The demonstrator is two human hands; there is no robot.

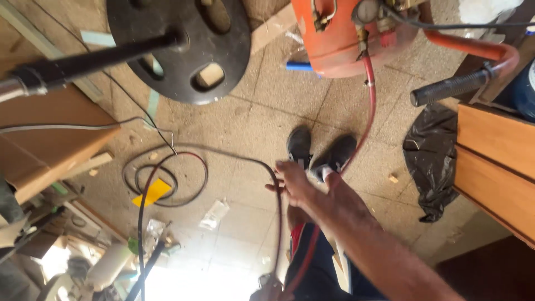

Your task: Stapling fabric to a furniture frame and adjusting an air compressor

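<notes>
Item: red hose (369, 106), a slim rubber line running from the fittings on the orange tank (334, 39) at the top of the view, across the speckled tile floor (245, 122), past two black shoes (320, 150), and on toward the bottom edge. Right hand (292, 181): on an outstretched arm, fingers spread apart and loosely extended, clamped on nothing; it hovers between the red hose and a dark cable (277, 223) that arcs just beside it, and whether a fingertip touches the cable cannot be told. Left hand (272, 290): only partly in view at the bottom edge, near the lower ends of the hose and the cable; its grip cannot be told. Handling, by judgement: the hose looks light and limp but springy, likely to hold its curve and to drag against the tank fitting if pulled; the smooth rubber should give fair purchase. Best taken along the free middle run near the shoes, well apart from the metal fittings. Also present: black and red cable coils (167, 178) on the floor with a yellow scrap (151, 192) beneath; a black round plate with holes (184, 44) on a dark bar (89, 61); a black ribbed handle (448, 88) on an orange tube; a crumpled black bag (432, 161) beside a wooden panel (496, 173); a wooden board (50, 139) at left; a blue piece (299, 66) near the tank.
</notes>
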